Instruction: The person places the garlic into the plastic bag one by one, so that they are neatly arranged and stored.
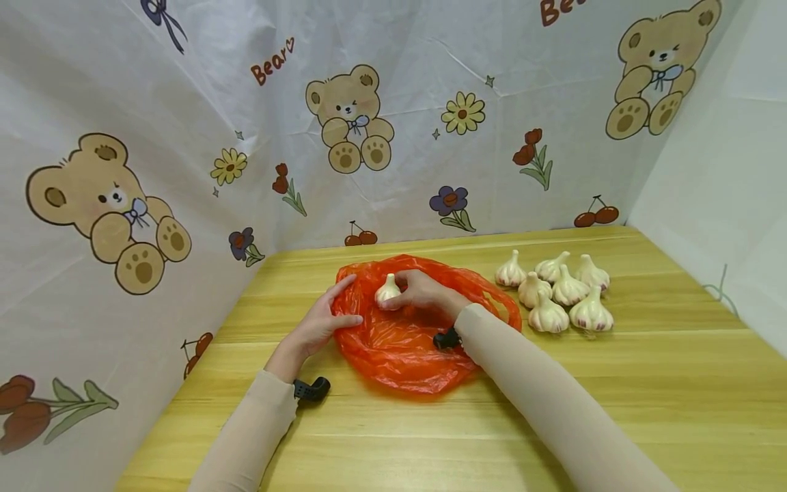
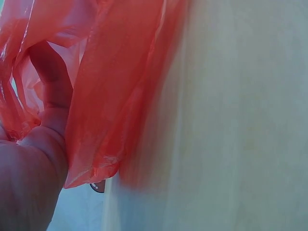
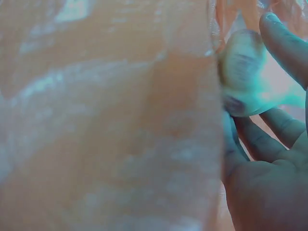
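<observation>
A red plastic bag (image 1: 399,362) lies spread on the table, its mouth facing up. At its left edge is my left hand (image 1: 316,328), thumb and a finger extended and apart against the plastic; the other fingers are partly hidden. In the left wrist view, red plastic (image 2: 110,96) partly covers a digit of that hand (image 2: 29,168). Over the bag's opening, my right hand (image 1: 424,290) holds a garlic bulb (image 1: 387,292) with its stem upward. The right wrist view has the bulb (image 3: 243,67) between thumb and fingers, beside blurred plastic.
Several garlic bulbs (image 1: 568,290) sit grouped on the wooden table (image 1: 676,383) to the right of the bag. A white sheet printed with bears (image 1: 353,123) hangs behind and to the left. A white wall (image 1: 725,191) borders the right side.
</observation>
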`<state>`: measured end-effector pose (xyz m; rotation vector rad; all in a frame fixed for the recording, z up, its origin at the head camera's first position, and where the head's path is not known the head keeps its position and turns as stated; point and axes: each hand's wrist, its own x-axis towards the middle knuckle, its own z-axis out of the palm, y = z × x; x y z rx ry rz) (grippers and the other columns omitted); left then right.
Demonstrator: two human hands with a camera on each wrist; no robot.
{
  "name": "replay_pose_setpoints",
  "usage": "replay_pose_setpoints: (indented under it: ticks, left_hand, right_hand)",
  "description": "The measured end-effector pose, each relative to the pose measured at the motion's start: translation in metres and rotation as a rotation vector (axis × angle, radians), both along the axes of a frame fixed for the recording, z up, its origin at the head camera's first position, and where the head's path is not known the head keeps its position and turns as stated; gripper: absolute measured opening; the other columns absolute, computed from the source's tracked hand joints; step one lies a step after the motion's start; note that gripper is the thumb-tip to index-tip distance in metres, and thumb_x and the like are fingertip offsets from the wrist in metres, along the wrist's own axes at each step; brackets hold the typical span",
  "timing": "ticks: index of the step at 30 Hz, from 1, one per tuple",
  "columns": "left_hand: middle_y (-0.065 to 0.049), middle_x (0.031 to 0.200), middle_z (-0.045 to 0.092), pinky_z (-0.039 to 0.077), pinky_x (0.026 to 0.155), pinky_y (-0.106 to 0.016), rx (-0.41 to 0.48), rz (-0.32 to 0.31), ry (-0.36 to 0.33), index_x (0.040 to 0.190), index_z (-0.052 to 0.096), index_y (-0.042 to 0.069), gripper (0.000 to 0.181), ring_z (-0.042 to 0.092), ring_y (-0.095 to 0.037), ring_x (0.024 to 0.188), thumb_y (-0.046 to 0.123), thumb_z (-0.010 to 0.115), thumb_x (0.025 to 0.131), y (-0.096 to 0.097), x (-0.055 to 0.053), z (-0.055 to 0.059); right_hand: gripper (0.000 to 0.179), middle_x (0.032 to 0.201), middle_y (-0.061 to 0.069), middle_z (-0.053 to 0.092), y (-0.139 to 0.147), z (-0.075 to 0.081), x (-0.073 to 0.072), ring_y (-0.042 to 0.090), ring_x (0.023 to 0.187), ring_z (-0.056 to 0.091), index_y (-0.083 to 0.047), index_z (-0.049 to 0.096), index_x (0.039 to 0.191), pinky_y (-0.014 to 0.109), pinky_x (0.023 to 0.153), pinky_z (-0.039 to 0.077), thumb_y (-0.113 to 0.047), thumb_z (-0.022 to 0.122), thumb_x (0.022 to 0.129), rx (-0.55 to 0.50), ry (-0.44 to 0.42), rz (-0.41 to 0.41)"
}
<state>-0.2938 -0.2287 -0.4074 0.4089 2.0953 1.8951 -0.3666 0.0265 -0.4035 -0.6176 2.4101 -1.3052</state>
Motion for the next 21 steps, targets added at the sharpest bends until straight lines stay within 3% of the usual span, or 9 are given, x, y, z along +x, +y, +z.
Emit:
replay_pose_setpoints:
  ticks: [5, 12, 16, 21]
  left_hand:
    - [-0.007, 0.168, 0.019, 0.057, 0.102, -0.036, 0.010, 0.003, -0.002, 0.163, 0.029, 0.033, 0.090, 0.039, -0.039, 0.146, -0.002, 0.072, 0.091, 0.000, -0.001, -0.002]
    - [-0.008, 0.168, 0.018, 0.057, 0.102, -0.036, 0.012, -0.005, 0.001, 0.163, 0.028, 0.031, 0.090, 0.037, -0.041, 0.147, -0.002, 0.071, 0.091, 0.002, 0.001, -0.001]
    - [-0.008, 0.168, 0.019, 0.057, 0.102, -0.037, 0.009, 0.000, 0.000, 0.163, 0.029, 0.032, 0.090, 0.038, -0.040, 0.147, -0.002, 0.072, 0.091, 0.001, 0.001, -0.001]
    - [-0.007, 0.167, 0.021, 0.058, 0.101, -0.037, 0.019, 0.004, -0.003, 0.163, 0.029, 0.032, 0.090, 0.040, -0.038, 0.146, -0.002, 0.071, 0.092, 0.001, 0.000, -0.001]
  right_hand:
    - [0.055, 0.121, 0.008, 0.066, 0.001, 0.004, -0.001, 0.025, 0.107, 0.060, -0.012, 0.065, 0.126, 0.041, 0.102, 0.054, -0.040, 0.085, 0.084, 0.062, 0.080, 0.011]
    - [0.068, 0.141, 0.010, 0.060, 0.008, 0.013, 0.000, 0.027, 0.123, 0.058, -0.011, 0.058, 0.144, 0.045, 0.111, 0.050, -0.042, 0.080, 0.088, 0.143, 0.128, 0.012]
    - [0.064, 0.139, 0.008, 0.062, 0.015, 0.018, 0.002, 0.026, 0.124, 0.059, -0.012, 0.059, 0.142, 0.045, 0.111, 0.050, -0.042, 0.080, 0.089, 0.137, 0.150, 0.025]
    - [0.060, 0.138, 0.007, 0.063, 0.024, 0.025, 0.005, 0.028, 0.123, 0.063, -0.011, 0.060, 0.140, 0.044, 0.109, 0.053, -0.038, 0.080, 0.090, 0.049, 0.143, 0.019]
